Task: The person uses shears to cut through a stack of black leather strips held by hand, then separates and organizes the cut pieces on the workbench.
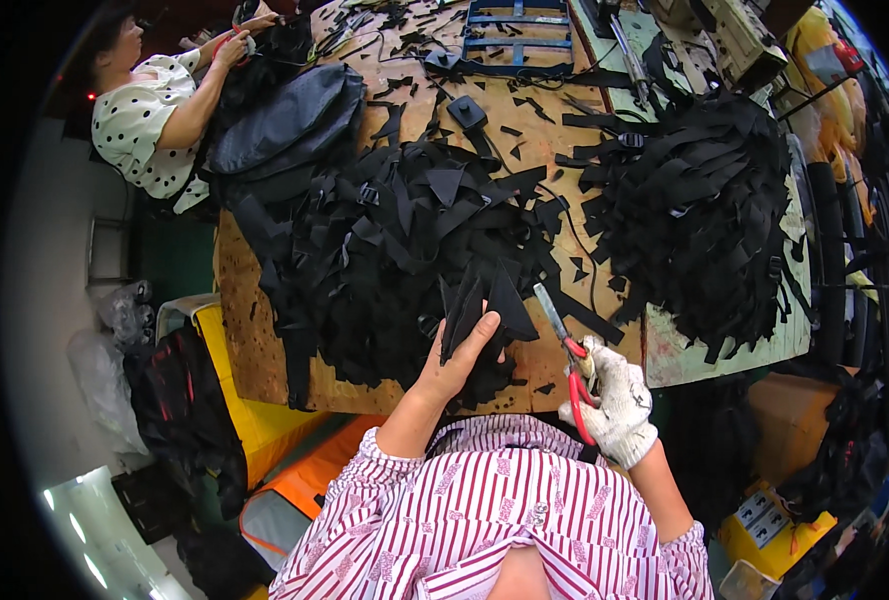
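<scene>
Bare, my left hand (459, 349) grips a few folded pieces of black fabric (510, 304), their pointed corners standing up above the thumb. My right hand (615, 405) wears a white knitted glove with dark stains. It holds red-handled scissors (576, 349), the metal blades pointing up and to the left, apart from the fabric. Whether the blades are parted is hard to tell. Beyond my left hand spreads a large heap of black webbing straps and fabric pieces (384, 225), with plastic buckles (368, 195) among them.
A second black strap heap (696, 210) covers the right of the wooden table (257, 337). A black cord (576, 232) runs between the heaps. A blue metal frame (518, 34) lies at the back among scraps. At far left, a co-worker (152, 112) holds red-handled scissors (240, 46).
</scene>
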`<action>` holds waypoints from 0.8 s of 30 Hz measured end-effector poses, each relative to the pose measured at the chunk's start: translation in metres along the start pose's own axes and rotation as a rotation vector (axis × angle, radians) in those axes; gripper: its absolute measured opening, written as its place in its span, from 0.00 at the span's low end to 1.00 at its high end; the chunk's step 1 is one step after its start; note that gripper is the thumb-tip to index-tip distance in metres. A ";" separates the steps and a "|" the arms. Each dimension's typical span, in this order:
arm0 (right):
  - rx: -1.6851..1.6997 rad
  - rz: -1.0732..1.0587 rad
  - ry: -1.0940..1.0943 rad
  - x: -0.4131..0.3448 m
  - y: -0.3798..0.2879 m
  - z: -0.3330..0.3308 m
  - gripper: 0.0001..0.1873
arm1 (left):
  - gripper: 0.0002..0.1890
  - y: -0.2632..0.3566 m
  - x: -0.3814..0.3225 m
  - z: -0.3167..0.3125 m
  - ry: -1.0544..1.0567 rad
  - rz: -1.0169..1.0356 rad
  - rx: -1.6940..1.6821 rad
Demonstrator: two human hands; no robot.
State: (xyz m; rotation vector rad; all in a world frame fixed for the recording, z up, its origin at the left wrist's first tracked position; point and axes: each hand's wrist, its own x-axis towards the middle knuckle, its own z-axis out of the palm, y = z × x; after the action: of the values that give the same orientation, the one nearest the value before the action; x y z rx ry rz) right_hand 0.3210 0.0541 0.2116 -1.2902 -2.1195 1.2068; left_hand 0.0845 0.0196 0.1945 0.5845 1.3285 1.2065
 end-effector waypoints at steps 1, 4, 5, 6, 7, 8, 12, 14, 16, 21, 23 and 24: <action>-0.012 0.037 -0.021 -0.001 -0.003 0.000 0.39 | 0.13 0.000 0.000 0.000 -0.002 0.022 0.033; -0.043 0.068 -0.055 -0.004 -0.005 -0.002 0.39 | 0.13 0.003 0.000 0.001 -0.004 0.045 0.137; -0.064 0.061 -0.069 -0.005 -0.004 -0.003 0.40 | 0.13 0.004 0.000 0.002 -0.006 0.044 0.138; -0.064 0.063 -0.068 -0.005 -0.002 -0.002 0.40 | 0.13 0.006 0.000 0.004 -0.010 0.058 0.162; -0.070 0.069 -0.087 -0.006 0.001 -0.002 0.41 | 0.14 0.006 0.000 0.006 -0.016 0.071 0.185; -0.077 0.074 -0.106 -0.007 0.003 -0.001 0.42 | 0.14 0.007 0.001 0.007 -0.018 0.069 0.185; -0.119 -0.048 -0.030 -0.003 -0.001 0.000 0.42 | 0.13 -0.004 0.001 0.003 -0.092 0.059 0.257; -0.163 -0.099 0.029 -0.002 0.004 0.005 0.42 | 0.13 -0.002 0.001 0.005 -0.102 0.061 0.282; -0.158 -0.071 0.017 -0.001 -0.001 0.007 0.41 | 0.13 0.008 -0.003 0.011 -0.098 -0.043 0.146; 0.029 0.054 -0.015 -0.006 0.006 0.025 0.39 | 0.13 0.006 -0.004 0.003 -0.116 -0.005 0.251; 0.090 0.127 -0.029 -0.010 0.011 0.032 0.38 | 0.12 0.003 -0.004 -0.001 -0.119 -0.010 0.244; 0.111 0.137 -0.028 -0.013 0.013 0.036 0.37 | 0.12 0.001 -0.003 -0.005 -0.124 -0.010 0.271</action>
State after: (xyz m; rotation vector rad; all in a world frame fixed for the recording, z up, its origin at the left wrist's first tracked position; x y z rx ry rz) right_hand 0.3098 0.0290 0.1823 -1.3954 -1.9794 1.3862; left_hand 0.0804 0.0159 0.1956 0.8316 1.3970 0.9718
